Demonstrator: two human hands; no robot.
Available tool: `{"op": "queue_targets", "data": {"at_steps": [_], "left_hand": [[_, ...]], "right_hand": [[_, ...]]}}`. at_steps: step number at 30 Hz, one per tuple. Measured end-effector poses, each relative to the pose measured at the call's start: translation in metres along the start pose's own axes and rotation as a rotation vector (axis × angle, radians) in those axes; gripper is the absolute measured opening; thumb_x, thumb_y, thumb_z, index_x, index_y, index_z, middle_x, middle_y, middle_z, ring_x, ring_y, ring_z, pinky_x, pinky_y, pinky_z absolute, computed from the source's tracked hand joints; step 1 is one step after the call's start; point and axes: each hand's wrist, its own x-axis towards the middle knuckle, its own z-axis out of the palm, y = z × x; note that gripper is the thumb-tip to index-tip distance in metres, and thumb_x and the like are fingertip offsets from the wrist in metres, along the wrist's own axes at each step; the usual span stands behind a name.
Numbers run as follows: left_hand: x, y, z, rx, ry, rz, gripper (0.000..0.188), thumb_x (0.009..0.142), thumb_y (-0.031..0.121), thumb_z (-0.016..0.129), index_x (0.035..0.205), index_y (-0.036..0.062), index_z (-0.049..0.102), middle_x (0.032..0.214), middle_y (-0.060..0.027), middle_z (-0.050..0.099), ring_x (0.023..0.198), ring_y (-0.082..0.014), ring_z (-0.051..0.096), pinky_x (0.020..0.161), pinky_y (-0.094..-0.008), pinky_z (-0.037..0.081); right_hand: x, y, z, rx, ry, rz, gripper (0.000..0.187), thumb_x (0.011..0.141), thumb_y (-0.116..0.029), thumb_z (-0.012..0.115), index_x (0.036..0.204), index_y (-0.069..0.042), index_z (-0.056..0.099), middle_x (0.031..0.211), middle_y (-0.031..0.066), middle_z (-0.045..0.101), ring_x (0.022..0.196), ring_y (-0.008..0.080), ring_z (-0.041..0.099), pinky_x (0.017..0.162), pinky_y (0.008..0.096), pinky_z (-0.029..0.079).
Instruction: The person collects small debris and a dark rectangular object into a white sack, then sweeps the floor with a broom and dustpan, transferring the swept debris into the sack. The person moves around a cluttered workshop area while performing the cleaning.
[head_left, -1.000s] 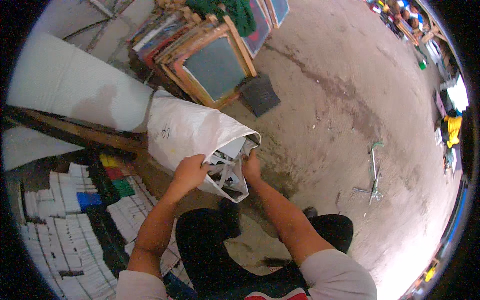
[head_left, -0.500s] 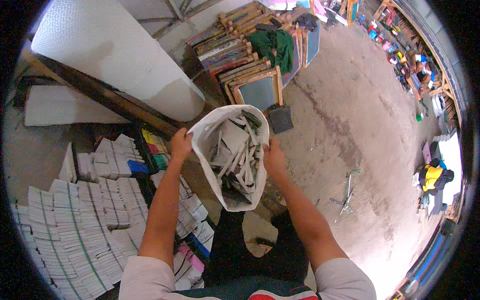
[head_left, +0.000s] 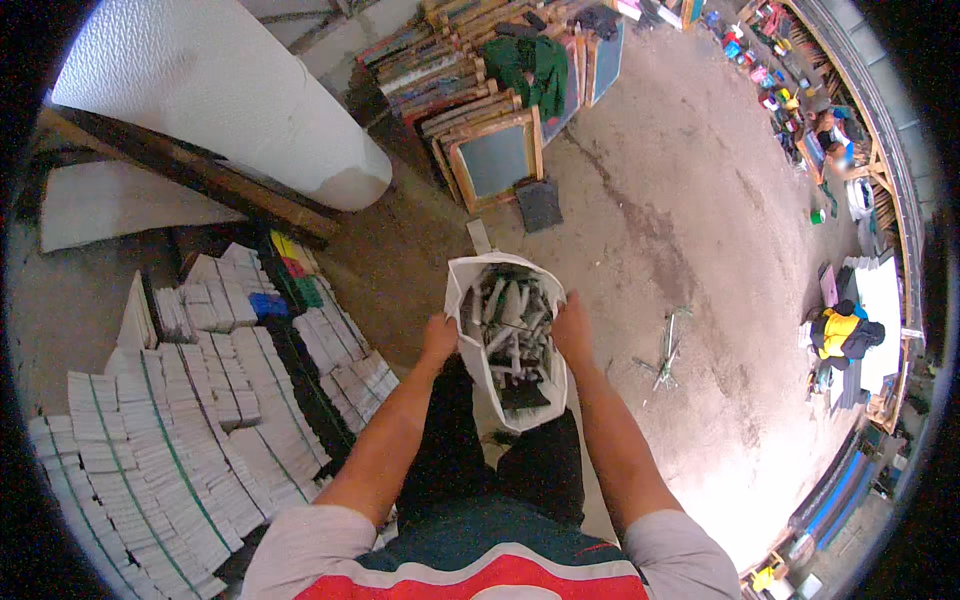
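Observation:
A white sack (head_left: 474,362) hangs upright in front of my legs, its mouth held wide. Inside lies a jumble of pale strips and scraps (head_left: 512,318), with dark gaps among them. My left hand (head_left: 438,340) is closed on the sack's left rim. On the opposite rim my right hand (head_left: 572,330) is closed too, its fingers partly hidden by the cloth. A small pale flap (head_left: 479,237) shows just beyond the far rim; whether it belongs to the sack I cannot tell.
Strapped stacks of white paper-like bundles (head_left: 150,440) fill the left. A large white roll (head_left: 220,100) rests by a wooden beam (head_left: 180,170). Wooden frames (head_left: 495,160) lean together ahead, beside a dark square (head_left: 540,205). A metal stand (head_left: 665,350) lies right; another person (head_left: 845,335) is farther off.
The sack is lower and nearer my legs, slightly to the right in view, and its mouth looks narrower. Both hands keep their hold, and my left hand has moved right and down.

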Motion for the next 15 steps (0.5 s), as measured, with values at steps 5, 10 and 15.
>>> {"op": "queue_targets", "data": {"at_steps": [5, 10, 15], "left_hand": [[0.003, -0.051, 0.038, -0.23, 0.181, -0.099, 0.028, 0.09, 0.016, 0.061, 0.106, -0.0069, 0.062, 0.097, -0.0289, 0.066, 0.095, -0.0435, 0.066, 0.08, -0.0511, 0.048], [-0.075, 0.04, 0.049, 0.133, 0.353, -0.261, 0.061, 0.091, 0.023, 0.065, 0.142, 0.0016, 0.039, 0.103, -0.0305, 0.065, 0.1, -0.0429, 0.065, 0.084, -0.0507, 0.051], [-0.116, 0.057, 0.073, 0.453, 0.251, 0.052, 0.094, 0.091, 0.015, 0.066, 0.16, 0.0206, 0.001, 0.09, -0.0225, 0.067, 0.075, -0.0371, 0.067, 0.068, -0.0488, 0.052]], "right_hand": [[-0.003, 0.008, -0.011, -0.105, -0.1, 0.035, 0.03, 0.096, -0.018, 0.052, 0.125, -0.01, 0.047, 0.094, 0.0264, 0.066, 0.084, 0.0479, 0.064, 0.068, 0.0577, 0.049], [-0.014, 0.069, -0.006, -0.561, -0.088, -0.31, 0.043, 0.095, -0.018, 0.052, 0.138, -0.023, 0.048, 0.089, 0.0188, 0.064, 0.086, 0.0393, 0.068, 0.066, 0.0518, 0.052], [-0.023, 0.099, 0.004, -0.702, -0.27, -0.307, 0.048, 0.092, -0.015, 0.053, 0.138, -0.026, 0.05, 0.098, 0.0173, 0.063, 0.103, 0.033, 0.065, 0.077, 0.0491, 0.054]]}}
